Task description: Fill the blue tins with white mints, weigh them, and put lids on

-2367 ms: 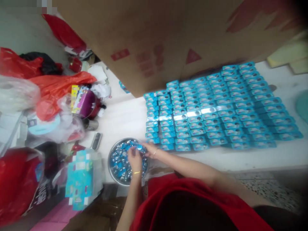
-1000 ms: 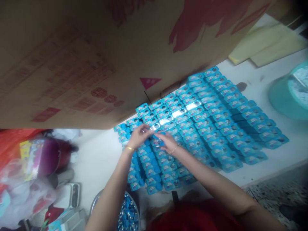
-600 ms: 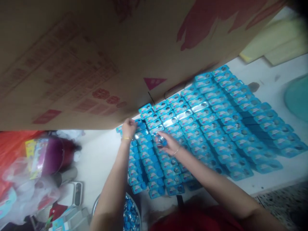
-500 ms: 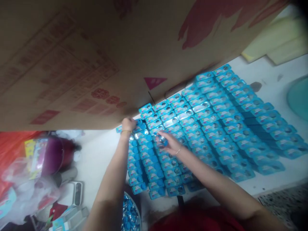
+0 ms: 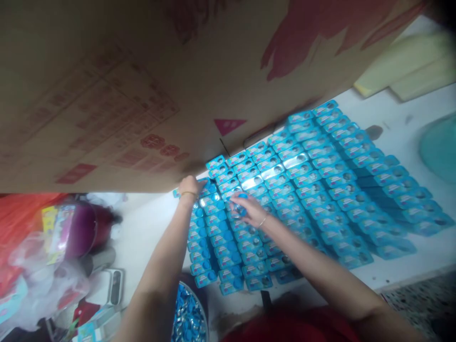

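Rows of flat blue printed packs [image 5: 274, 183] with rounded corners cover the table, many with a round spot at one end. At the far left end of the rows, my left hand [image 5: 189, 185] reaches beside the cardboard box. Its fingers are curled at a blue pack [image 5: 206, 185], and what lies under them is hidden. Over the packs to the right, my right hand [image 5: 251, 210] is closed around a small round blue-and-shiny piece [image 5: 241, 205], with fingers and thumb on its sides. Blur hides its exact kind.
A big printed cardboard box [image 5: 142, 95] stands along the far side. Below my left forearm is a tub [image 5: 204, 313] full of blue and shiny pieces. Plastic bags [image 5: 46, 280], a purple container [image 5: 80, 228] and a white device [image 5: 110, 287] are at left; a teal round object [image 5: 440, 149] is at right.
In my right hand the small piece has tilted, showing more blue on top. My left hand stays at nearly the same spot. The view has shifted slightly.
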The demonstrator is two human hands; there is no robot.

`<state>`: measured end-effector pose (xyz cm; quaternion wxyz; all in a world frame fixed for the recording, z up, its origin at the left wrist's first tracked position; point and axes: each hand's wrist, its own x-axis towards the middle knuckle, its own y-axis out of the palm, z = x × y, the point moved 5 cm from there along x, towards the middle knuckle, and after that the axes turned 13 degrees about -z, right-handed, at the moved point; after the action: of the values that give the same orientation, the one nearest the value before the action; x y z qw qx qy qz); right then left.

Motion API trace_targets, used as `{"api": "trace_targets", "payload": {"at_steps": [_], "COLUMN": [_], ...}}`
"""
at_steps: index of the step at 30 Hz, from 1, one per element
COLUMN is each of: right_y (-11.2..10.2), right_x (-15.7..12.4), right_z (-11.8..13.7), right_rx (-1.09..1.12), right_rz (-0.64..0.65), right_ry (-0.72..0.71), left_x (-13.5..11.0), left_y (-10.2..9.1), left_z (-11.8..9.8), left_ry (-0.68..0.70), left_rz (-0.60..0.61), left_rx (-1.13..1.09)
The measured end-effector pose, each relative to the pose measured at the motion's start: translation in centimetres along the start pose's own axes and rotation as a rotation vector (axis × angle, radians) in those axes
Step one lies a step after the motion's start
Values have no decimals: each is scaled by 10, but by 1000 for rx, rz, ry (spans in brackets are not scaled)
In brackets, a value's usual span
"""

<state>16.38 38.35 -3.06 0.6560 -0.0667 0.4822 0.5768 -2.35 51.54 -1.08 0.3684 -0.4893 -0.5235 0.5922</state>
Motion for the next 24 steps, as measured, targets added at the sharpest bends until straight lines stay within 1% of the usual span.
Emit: {"api": "trace_targets", "payload": {"at_steps": [1,2,3,5,6,7,8,10,13,15,16,18,20,21,22,24], "right_y": [-1,-1,-2,-3,-3,-4,-4,-5,-6,-9,-11,-17,-22,-24,-26,-27], "right_x": [-1,-1,-1,-1,0,0,1,1,-1,0,1,4,8,9,10,12], "right_z": [2,4,5,7,7,6,5,3,4,9,13,20,25,28,29,31], "right_rx": [-5,-9,-13,-24,-30,-36,-40,-42,-7,46,73,115,148,168,192,243], "right_rz": [-2,1,6,22,26,23,16,-6,-26,-45,-55,-61,-26,4,35,86], "right_ry": [-11,-20,-27,-34,-30,-23,-13,3,-6,-30,-37,-27,11,32,51,86], "left_x": [-10,-24,-39,-73,-89,-101,-108,-114,-103,-84,-70,-39,-8,4,15,29], "left_y": [-6,-8,-8,0,4,7,10,16,22,24,23,21,15,13,12,14], "left_z": [-5,-11,-18,-35,-42,-47,-50,-53,-56,-55,-53,-49,-49,-51,-54,-63], "left_ry": [-2,0,0,-19,-47,-86,-130,-208,-247,-267,-270,-254,-204,-177,-157,-139], "left_rz": [-20,5,84,385,497,564,584,574,601,556,494,283,33,-66,-132,-170], "left_rx": [-114,-268,-452,-814,-960,-1077,-1167,-1274,-1313,-1300,-1272,-1160,-981,-879,-778,-588]}}
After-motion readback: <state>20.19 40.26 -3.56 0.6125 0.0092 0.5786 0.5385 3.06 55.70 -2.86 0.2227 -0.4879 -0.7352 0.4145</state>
